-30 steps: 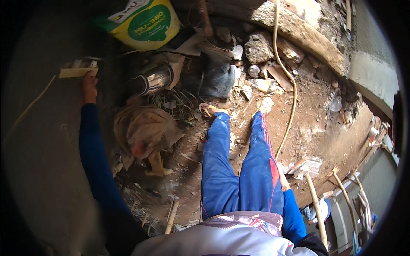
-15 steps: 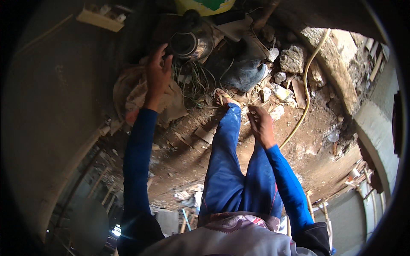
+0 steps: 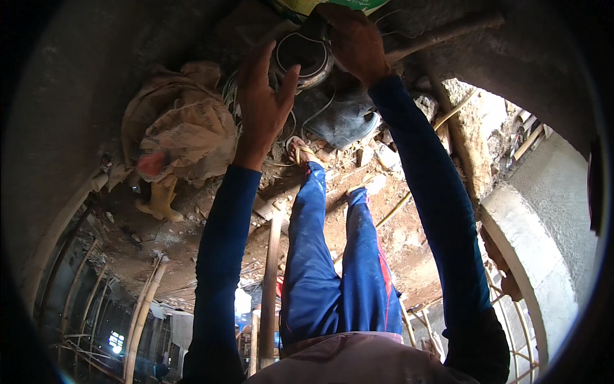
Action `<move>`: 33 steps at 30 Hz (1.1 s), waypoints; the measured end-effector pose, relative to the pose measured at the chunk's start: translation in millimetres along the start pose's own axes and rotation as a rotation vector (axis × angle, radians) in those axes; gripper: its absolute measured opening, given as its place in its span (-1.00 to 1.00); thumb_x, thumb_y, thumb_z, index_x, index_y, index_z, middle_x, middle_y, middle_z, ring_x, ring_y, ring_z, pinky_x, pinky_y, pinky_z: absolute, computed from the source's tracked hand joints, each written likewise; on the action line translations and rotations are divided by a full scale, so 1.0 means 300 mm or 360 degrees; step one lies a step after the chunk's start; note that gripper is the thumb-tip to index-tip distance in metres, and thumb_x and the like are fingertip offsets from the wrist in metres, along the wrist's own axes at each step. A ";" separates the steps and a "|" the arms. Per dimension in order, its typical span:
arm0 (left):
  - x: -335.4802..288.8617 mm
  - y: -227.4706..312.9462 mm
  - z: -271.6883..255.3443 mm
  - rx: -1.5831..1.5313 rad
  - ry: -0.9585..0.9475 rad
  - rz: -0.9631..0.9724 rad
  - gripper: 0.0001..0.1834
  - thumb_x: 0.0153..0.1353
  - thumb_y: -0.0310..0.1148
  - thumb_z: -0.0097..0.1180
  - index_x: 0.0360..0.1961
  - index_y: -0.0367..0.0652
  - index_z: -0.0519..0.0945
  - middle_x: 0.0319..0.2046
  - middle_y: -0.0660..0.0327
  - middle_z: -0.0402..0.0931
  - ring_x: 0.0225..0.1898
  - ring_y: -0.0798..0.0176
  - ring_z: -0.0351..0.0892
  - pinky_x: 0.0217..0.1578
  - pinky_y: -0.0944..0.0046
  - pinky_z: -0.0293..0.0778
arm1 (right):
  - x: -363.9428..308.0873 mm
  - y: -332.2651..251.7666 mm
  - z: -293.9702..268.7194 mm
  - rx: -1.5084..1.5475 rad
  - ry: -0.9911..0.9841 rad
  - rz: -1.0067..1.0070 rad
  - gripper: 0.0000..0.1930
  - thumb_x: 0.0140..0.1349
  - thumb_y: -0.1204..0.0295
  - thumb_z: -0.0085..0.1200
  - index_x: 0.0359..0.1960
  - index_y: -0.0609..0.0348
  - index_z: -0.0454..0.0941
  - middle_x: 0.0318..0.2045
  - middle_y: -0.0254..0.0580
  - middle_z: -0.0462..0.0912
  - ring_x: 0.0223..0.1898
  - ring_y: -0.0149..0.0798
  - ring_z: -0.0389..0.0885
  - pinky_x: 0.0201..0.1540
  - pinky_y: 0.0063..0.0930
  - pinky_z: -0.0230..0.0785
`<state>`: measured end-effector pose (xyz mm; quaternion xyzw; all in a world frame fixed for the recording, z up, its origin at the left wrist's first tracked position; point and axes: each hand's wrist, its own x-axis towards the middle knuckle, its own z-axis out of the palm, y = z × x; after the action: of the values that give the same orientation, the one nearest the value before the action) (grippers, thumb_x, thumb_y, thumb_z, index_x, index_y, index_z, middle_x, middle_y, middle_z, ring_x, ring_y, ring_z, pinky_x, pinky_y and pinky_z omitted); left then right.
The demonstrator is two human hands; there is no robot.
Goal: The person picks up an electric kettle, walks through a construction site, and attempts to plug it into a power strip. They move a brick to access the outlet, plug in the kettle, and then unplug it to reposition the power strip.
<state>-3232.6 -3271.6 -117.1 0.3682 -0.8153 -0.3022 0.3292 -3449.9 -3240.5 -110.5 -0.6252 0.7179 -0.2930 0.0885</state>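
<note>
A dark, round-ended cylindrical object (image 3: 303,59) with a pale ring on its end lies ahead of me, near the top of the view. My left hand (image 3: 265,102) is at its near left side, thumb and fingers spread, holding nothing. On its far right side is my right hand (image 3: 359,48), fingers bent and closed over a dark upper part. Shade hides the fingertips, so what they grip cannot be made out. A dark grey rubber-like piece (image 3: 342,121) lies just below, with a thin cord beside it.
A crumpled brown sack (image 3: 185,128) and a yellow boot (image 3: 160,201) are on the left. A green and yellow container (image 3: 300,5) stands at the far edge. Wooden poles (image 3: 270,281), a yellow hose (image 3: 393,211) and a concrete edge (image 3: 531,237) surround the dirt floor.
My right hand has risen from beside my leg to the cylindrical object. My left hand has shifted right and nearer. The view has moved, bringing the sack and yellow boot further into sight.
</note>
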 end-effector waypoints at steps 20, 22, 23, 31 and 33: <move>0.042 0.062 0.059 0.0441 -0.0214 0.0056 -0.05 -0.17 -0.19 0.60 0.30 -0.15 0.43 0.15 -0.04 0.53 0.18 -0.13 0.52 0.17 -0.12 0.42 | -0.027 0.104 0.076 0.0267 -0.0046 0.0115 -0.48 0.15 0.58 0.07 0.18 -0.10 0.63 0.26 0.10 0.53 0.23 0.19 0.54 0.22 -0.10 0.48; 0.038 0.067 0.058 0.0470 -0.0295 -0.0017 -0.04 -0.11 -0.18 0.58 0.34 -0.18 0.41 0.23 -0.07 0.49 0.25 -0.15 0.48 0.25 -0.09 0.39 | -0.035 0.122 0.099 0.0376 0.0016 0.0123 -0.46 0.12 0.61 0.06 0.16 -0.11 0.64 0.26 0.19 0.51 0.25 0.25 0.50 0.27 -0.09 0.45; 0.037 0.069 0.059 0.0484 -0.0338 -0.0059 -0.04 -0.07 -0.18 0.58 0.36 -0.19 0.40 0.26 -0.09 0.47 0.28 -0.16 0.46 0.30 -0.07 0.37 | -0.040 0.123 0.105 0.0402 0.0003 0.0176 -0.45 0.10 0.62 0.06 0.16 -0.11 0.65 0.27 0.24 0.49 0.26 0.29 0.49 0.29 -0.08 0.43; 0.056 0.119 0.048 0.0525 -0.0384 0.0000 -0.02 -0.03 -0.08 0.54 0.36 -0.25 0.34 0.28 -0.15 0.40 0.30 -0.25 0.39 0.29 -0.18 0.32 | -0.001 0.048 0.020 0.0079 -0.0490 0.0484 -0.44 0.14 0.36 0.15 0.25 -0.40 0.58 0.43 0.16 0.31 0.37 0.32 0.35 0.32 0.15 0.35; 0.031 0.153 0.025 0.0533 -0.0370 0.0001 0.00 0.03 -0.04 0.51 0.39 -0.28 0.30 0.32 -0.21 0.35 0.35 -0.28 0.32 0.32 -0.19 0.29 | -0.069 0.052 -0.007 0.0187 -0.0281 0.0486 -0.42 0.17 0.38 0.14 0.29 -0.33 0.53 0.40 0.17 0.35 0.37 0.31 0.34 0.33 0.13 0.33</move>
<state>-3261.5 -3252.2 -85.1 0.3803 -0.8868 -0.2026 0.1672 -3459.9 -3219.4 -122.1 -0.5261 0.7755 -0.2617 0.2310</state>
